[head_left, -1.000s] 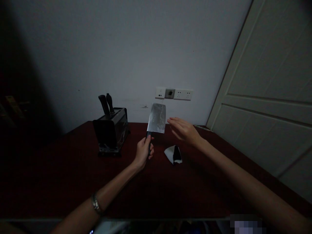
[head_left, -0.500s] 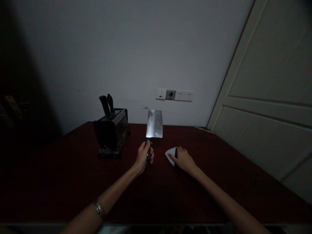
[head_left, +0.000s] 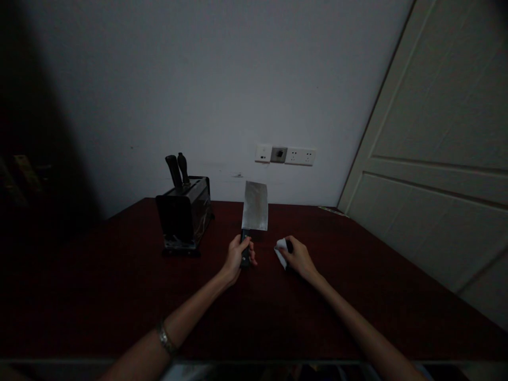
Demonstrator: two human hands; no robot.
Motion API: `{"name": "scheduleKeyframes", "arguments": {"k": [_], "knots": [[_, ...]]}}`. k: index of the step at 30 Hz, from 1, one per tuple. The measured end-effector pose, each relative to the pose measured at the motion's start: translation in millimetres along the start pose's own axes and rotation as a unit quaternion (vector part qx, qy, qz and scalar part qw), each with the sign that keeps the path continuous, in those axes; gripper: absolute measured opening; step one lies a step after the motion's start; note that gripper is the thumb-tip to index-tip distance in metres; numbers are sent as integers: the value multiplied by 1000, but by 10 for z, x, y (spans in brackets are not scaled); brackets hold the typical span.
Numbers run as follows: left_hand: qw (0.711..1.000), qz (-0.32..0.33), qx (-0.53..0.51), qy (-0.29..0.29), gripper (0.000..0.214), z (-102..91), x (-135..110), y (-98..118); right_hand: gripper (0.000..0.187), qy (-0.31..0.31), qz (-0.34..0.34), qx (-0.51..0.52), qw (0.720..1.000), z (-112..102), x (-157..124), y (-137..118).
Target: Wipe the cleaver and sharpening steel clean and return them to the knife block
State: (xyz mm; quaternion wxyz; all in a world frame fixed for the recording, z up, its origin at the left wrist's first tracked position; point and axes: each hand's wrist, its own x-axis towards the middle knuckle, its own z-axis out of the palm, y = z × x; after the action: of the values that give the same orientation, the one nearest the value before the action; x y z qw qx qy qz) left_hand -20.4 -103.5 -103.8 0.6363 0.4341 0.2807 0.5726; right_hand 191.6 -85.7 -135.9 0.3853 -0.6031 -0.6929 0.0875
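My left hand (head_left: 235, 258) is closed round the black handle of a cleaver (head_left: 255, 207). The broad grey blade points up and away from me, above the table. To the right of it, my right hand (head_left: 300, 259) grips a small folded cloth (head_left: 281, 245), white on the side that shows and dark along the edge by my fingers. Cloth and blade are apart. Part of the cloth is hidden under my fingers.
A black knife block (head_left: 184, 214) with two dark-handled knives stands at the left on the dark red table (head_left: 254, 312). Behind it is a pale wall with sockets (head_left: 300, 156). A white panelled door (head_left: 428, 185) rises along the right side.
The cleaver has shifted slightly right and toward me in my left hand. My right hand, earlier lying flatter over the cloth, now pinches it, and the cloth looks more bunched.
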Motion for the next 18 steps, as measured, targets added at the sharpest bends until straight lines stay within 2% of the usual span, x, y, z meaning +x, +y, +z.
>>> {"name": "scheduleKeyframes", "arguments": {"k": [2, 5, 9, 14, 16, 18], "knots": [[1000, -11, -3, -10, 32, 4, -19, -16, 32, 67, 35, 123, 990, -51, 88, 2], [999, -31, -12, -13, 28, 9, -36, -46, 43, 134, 94, 263, 951, -206, 331, -45], [999, -47, -9, -1, 26, 11, -38, -96, 43, 169, 80, 286, 940, -458, 825, -248], [998, -56, 10, -5, 27, -5, -43, -158, 49, 221, -21, 231, 947, -535, 1427, -678], [998, -62, 16, -9, 27, -9, -51, -174, 47, 215, -116, 105, 964, -485, 1561, -834], [997, -69, 17, -12, 28, -8, -58, -183, 43, 168, -201, -14, 965, -423, 1620, -944]]}}
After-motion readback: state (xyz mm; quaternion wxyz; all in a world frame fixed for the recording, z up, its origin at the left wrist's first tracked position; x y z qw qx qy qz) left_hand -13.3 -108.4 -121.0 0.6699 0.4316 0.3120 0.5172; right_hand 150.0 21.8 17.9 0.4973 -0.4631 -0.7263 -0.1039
